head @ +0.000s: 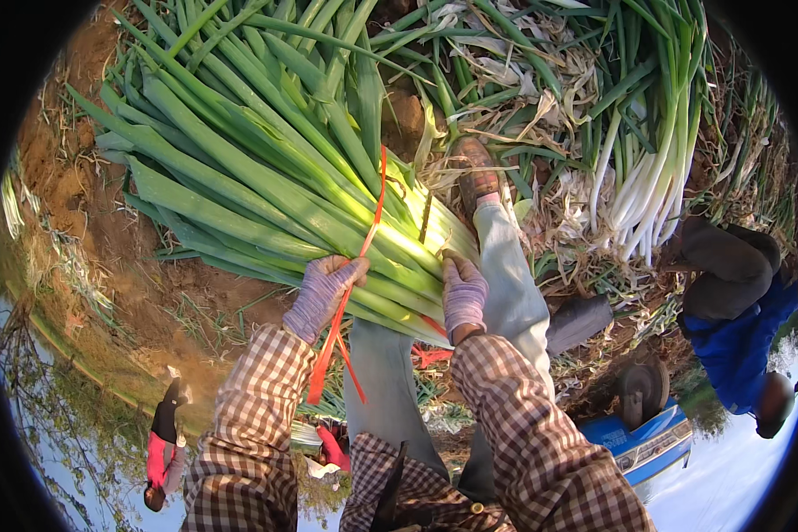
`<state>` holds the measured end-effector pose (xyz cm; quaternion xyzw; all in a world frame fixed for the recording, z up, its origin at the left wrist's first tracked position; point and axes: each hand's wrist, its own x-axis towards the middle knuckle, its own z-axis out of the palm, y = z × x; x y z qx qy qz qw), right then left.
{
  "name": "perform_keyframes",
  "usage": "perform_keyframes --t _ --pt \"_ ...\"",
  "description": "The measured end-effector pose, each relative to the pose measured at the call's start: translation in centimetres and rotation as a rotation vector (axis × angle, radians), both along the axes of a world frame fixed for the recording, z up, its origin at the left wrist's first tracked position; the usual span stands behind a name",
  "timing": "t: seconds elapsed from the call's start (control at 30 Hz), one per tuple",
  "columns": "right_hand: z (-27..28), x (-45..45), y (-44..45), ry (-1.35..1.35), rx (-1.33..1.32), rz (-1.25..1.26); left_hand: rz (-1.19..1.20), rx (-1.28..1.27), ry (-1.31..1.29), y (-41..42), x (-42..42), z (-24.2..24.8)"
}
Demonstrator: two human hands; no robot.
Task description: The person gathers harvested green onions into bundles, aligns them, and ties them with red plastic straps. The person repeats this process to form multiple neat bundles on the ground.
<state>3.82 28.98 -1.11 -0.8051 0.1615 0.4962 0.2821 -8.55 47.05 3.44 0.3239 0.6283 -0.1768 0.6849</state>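
A large bundle of green onions (pixel 239 173) lies across my legs, its broad green leaves fanning to the upper left and its pale stalks towards the right. An orange-red plastic strap (pixel 376 219) crosses the stalks, and its loose tails hang below. My left hand (pixel 326 292), in a purple knit glove, pinches this strap at the near side of the bundle. My right hand (pixel 464 289), gloved alike, is closed against the pale stalks; its fingertips are partly hidden. Another piece of red strap (pixel 433 326) shows beside the right hand.
More green onions (pixel 652 179) lie at the upper right among dry husks (pixel 552 113). A person in blue (pixel 738 332) crouches at right, near a blue vehicle (pixel 638 439). Another person (pixel 163 445) is farther left. My boot (pixel 473 169) stands beside the bundle.
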Motion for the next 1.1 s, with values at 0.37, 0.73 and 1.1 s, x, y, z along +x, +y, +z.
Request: perform_keyframes --t 0.37,0.73,1.1 --pt "-2.8 -2.6 -1.3 -0.171 0.075 0.534 0.063 0.036 -0.118 -1.1 -3.4 0.1" --pt "-2.6 -4.3 0.7 -0.436 -0.006 0.615 -0.009 0.159 -0.115 -3.0 -4.9 -0.5" --pt "-3.6 0.2 5.4 0.126 0.001 -0.427 -0.096 0.112 -0.149 -2.1 -3.8 0.0"
